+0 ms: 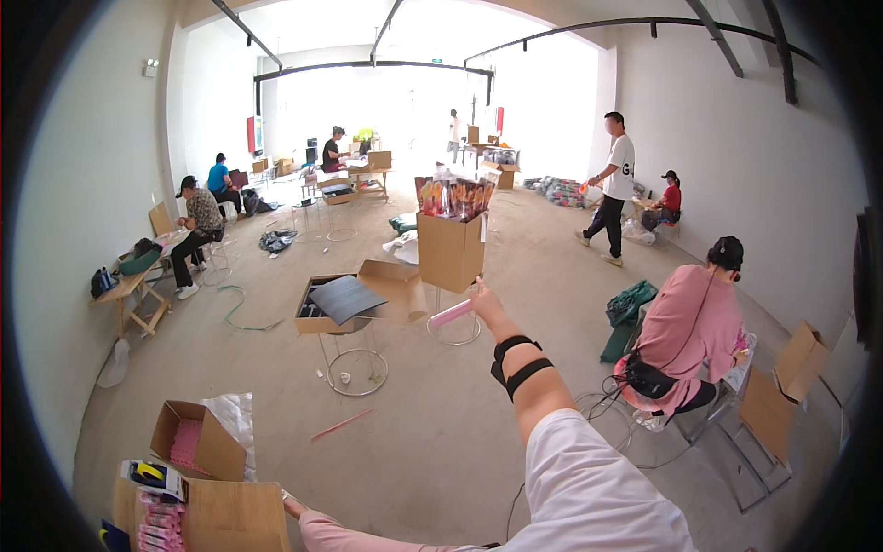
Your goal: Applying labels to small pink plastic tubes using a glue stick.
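Observation:
My right hand (487,302) is stretched forward, with two black straps round the forearm and a white sleeve above. Its fingers are closed around one end of a pink tube-like stick (451,314), which points down to the left. Just above the hand is the lower corner of a cardboard box (451,250) standing on a wire-ringed stool. Colourful clear-wrapped packages (453,196) stick up out of that box. My left hand does not show. A pink-clothed limb (368,534) crosses the lower edge; whose it is I cannot tell.
An opened carton (317,325) with a dark sheet (347,297) rests on a stool left of the box. At lower left are a wooden table (237,517) and a carton (175,468). A person in pink (690,317) sits at right, cables behind; another person (614,184) walks farther back.

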Motion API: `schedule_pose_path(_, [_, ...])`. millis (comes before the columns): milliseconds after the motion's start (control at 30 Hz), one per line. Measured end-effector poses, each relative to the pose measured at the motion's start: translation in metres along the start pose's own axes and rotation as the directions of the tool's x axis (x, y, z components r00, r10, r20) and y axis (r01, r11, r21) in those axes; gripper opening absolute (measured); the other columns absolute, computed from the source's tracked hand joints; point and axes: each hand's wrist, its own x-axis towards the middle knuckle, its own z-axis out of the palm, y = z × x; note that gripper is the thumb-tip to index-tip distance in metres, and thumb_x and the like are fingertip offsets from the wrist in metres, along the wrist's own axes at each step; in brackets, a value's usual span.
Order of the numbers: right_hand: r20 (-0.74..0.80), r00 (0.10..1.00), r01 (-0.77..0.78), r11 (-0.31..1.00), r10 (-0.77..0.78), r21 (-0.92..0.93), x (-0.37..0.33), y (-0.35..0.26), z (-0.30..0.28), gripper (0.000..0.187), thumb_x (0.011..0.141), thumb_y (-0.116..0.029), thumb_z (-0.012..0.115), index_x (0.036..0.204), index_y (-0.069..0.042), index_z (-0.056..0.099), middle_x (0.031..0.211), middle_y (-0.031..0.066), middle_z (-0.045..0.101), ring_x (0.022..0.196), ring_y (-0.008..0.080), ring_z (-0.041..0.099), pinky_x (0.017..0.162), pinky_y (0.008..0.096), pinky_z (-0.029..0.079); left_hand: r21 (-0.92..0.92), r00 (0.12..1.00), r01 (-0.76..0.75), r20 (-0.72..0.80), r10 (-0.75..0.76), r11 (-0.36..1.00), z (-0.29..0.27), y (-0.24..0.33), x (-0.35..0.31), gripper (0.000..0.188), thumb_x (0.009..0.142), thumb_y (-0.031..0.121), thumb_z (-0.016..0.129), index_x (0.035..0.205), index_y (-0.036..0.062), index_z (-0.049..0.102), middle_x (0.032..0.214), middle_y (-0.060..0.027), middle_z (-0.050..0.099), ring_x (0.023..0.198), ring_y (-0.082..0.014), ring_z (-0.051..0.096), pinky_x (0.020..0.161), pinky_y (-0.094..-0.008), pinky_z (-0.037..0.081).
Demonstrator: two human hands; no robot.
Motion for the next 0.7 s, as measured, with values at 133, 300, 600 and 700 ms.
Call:
schedule_pose_path(133, [0.036, 0.999, 0.028, 0.999, -0.027, -0.022, -0.002, -0.011, -0.007, 0.062, 0.082, -0.031, 0.049, 0.137, -0.007, 0.035, 0.124, 0.0254, 0.05, 0.11, 0.0351, 0.054, 0.093, 0.0378, 0.042, 0.006, 1.0, 0.017, -0.005, -0.017, 1.0, -0.002, -0.001, -0.001, 0.026, 0.078, 0.018, 0.066, 0.089, -0.0019, 0.054, 0.083, -0.0179, 0.057, 0.075, -0.0315, 0.056, 0.065, -0.0409, 0.046])
schedule_pose_path(300, [0.077, 0.994, -0.074, 0.997, 0.076, -0.033, 0.0, -0.015, -0.006, 0.064, 0.081, -0.031, 0.05, 0.139, -0.008, 0.034, 0.123, 0.0267, 0.051, 0.115, 0.0329, 0.051, 0.095, 0.0369, 0.04, 0.011, 0.999, 0.032, -0.004, -0.032, 0.999, -0.001, -0.001, -0.001, 0.025, 0.078, 0.018, 0.066, 0.088, -0.0016, 0.054, 0.082, -0.0174, 0.057, 0.074, -0.0309, 0.056, 0.064, -0.0405, 0.046])
schedule_pose_path(600, [0.086, 0.987, -0.13, 0.985, 0.14, -0.114, -0.002, -0.027, -0.013, 0.066, 0.081, -0.034, 0.051, 0.14, -0.01, 0.033, 0.121, 0.0236, 0.054, 0.112, 0.0305, 0.054, 0.092, 0.0355, 0.042, 0.003, 0.999, 0.034, 0.008, -0.035, 0.999, 0.001, 0.0, -0.002, 0.024, 0.078, 0.018, 0.066, 0.087, -0.0013, 0.053, 0.081, -0.0165, 0.056, 0.073, -0.0298, 0.056, 0.063, -0.0399, 0.046])
schedule_pose_path(700, [0.102, 0.975, -0.192, 0.978, 0.199, -0.081, -0.001, -0.029, -0.016, 0.066, 0.081, -0.035, 0.051, 0.139, -0.01, 0.033, 0.119, 0.0229, 0.056, 0.111, 0.0305, 0.055, 0.092, 0.0354, 0.042, 0.001, 0.999, 0.039, 0.009, -0.039, 0.999, 0.001, -0.001, -0.003, 0.024, 0.078, 0.017, 0.066, 0.086, -0.0012, 0.053, 0.081, -0.0161, 0.056, 0.072, -0.0294, 0.056, 0.063, -0.0397, 0.046])
